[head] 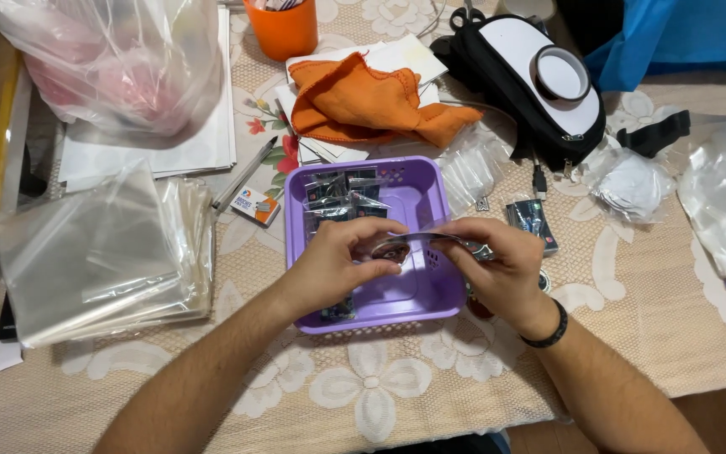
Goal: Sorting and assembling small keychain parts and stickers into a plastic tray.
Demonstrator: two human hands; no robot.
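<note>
Both my hands meet over a purple plastic basket in the middle of the table. My left hand and my right hand pinch the two ends of a small clear plastic bag with a dark item inside. Several small bagged dark items lie in the basket's far left corner. One more bagged item lies on the tablecloth right of the basket. A black band sits on my right wrist.
A stack of clear plastic bags lies at left, a big bag with pink contents behind it. An orange cloth, orange cup, black pouch with tape roll, pen and small box surround the basket.
</note>
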